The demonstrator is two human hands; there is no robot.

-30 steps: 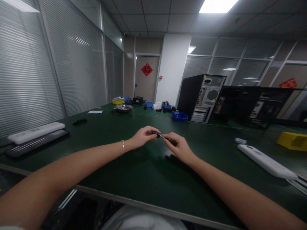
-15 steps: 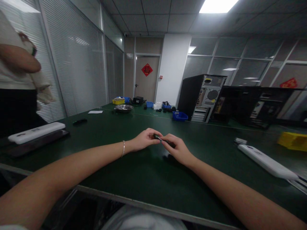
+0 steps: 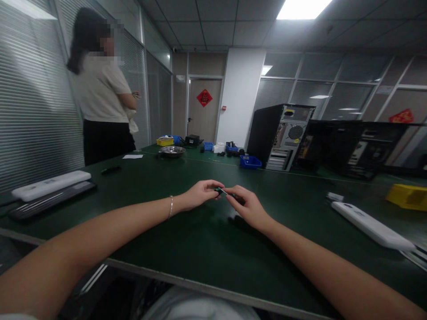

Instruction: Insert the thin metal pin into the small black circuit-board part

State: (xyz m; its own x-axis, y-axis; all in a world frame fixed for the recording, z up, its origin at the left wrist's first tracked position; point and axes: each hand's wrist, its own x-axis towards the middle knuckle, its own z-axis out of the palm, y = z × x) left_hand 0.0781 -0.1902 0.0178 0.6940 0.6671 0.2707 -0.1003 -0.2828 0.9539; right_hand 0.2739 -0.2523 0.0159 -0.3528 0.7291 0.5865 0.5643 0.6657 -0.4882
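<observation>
Over the middle of the green table, my left hand (image 3: pixel 202 194) pinches a small dark piece (image 3: pixel 218 191) whose kind is too small to make out. My right hand (image 3: pixel 247 206) is closed at the fingertips on a thin silver rod (image 3: pixel 224 191). The rod's far end meets or comes very close to the dark piece. Fingers hide the rest of both things. The two hands are nearly touching at the fingertips, just above the tabletop (image 3: pixel 187 249).
White power-strip-like units (image 3: pixel 50 184) (image 3: pixel 372 223) lie left and right. A dark pen-like object (image 3: pixel 111 170), a metal bowl (image 3: pixel 171 151) and a blue bin (image 3: pixel 250 162) sit farther back, near a computer tower (image 3: pixel 267 133). A person (image 3: pixel 103 93) stands at the left.
The fingers have shifted slightly and the silver rod now shows more plainly between my hands. The person at the left has moved right and farther off.
</observation>
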